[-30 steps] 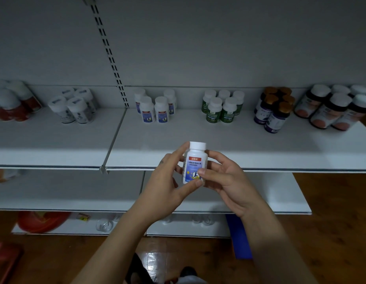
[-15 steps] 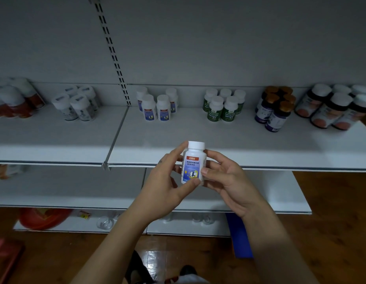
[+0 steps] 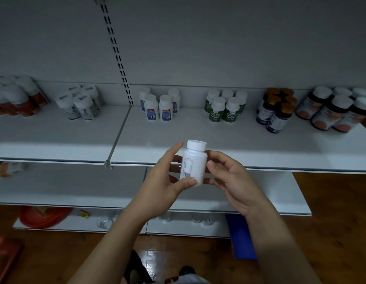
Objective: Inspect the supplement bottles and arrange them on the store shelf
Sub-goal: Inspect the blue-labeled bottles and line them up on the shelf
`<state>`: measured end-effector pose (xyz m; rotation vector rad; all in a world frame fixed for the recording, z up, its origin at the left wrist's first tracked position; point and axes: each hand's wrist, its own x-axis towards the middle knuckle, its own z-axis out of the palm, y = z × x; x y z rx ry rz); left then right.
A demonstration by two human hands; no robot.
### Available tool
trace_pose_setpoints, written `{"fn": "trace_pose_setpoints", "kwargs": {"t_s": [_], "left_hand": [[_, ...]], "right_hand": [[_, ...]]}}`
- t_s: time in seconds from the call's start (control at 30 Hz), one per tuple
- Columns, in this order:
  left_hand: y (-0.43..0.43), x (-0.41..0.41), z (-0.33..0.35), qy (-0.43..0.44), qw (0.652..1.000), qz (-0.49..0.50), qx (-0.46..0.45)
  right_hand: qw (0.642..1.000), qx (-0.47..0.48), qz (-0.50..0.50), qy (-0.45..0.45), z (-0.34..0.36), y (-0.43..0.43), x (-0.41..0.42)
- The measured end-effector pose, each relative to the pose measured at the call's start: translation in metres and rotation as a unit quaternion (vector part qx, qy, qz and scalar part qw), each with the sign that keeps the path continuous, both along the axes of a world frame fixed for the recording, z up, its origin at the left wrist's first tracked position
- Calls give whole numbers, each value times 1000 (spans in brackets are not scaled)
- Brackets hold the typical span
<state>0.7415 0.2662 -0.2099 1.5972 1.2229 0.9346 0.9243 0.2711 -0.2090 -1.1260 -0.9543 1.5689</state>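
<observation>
A small white supplement bottle (image 3: 194, 162) with a white cap is held upright in front of the shelf edge, its plain back with a barcode turned toward me. My left hand (image 3: 164, 188) grips it from the left with thumb and fingers. My right hand (image 3: 232, 182) pinches its right side. Matching blue-labelled white bottles (image 3: 159, 104) stand in a group at the back of the white store shelf (image 3: 178, 132), straight beyond my hands.
Along the shelf's back stand green-labelled bottles (image 3: 226, 106), dark purple bottles with gold caps (image 3: 277, 110), large orange-labelled bottles (image 3: 333, 109), grey-labelled bottles (image 3: 80, 103) and red bottles (image 3: 16, 98). A slotted upright (image 3: 116, 52) divides the wall. Lower shelves (image 3: 75, 187) and wooden floor (image 3: 331, 222) lie below.
The bottle has been turned in my hands: its blue front label faced me before, and the white back with the barcode faces me now. Both hands stay in nearly the same place.
</observation>
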Motion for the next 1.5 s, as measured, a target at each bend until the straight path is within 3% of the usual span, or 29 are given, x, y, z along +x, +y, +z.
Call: {"fn": "trace_pose_setpoints", "kwargs": {"t_s": [0.2,0.43,0.73,0.83,1.07,1.3,1.5], "left_hand": [[-1,-1,-5,-16,1000,-16,-8],[-4,-1,-4,107,993,-34,21],[0,-1,-8,-1,1000,-13,-23],[1,-2,-10,-36,998,-36,-35],[-2,3,-4,35,999,-32,-6],[1,1,-6,-61,997,-2,-47],[5,1,-9,-29,999,12,-31]], "right_hand": [[998,-20,44,47,1,-2,-3],[1000,-9,25,-5,7,-3,-6],[998,-3,-11,-67,0,3,-2],[999,-18,8,-40,-1,2,-2],[999,-17,34,-37,2,0,-5],[999,-31,3,7,2,4,4],[999,-36,0,2,-3,6,1]]}}
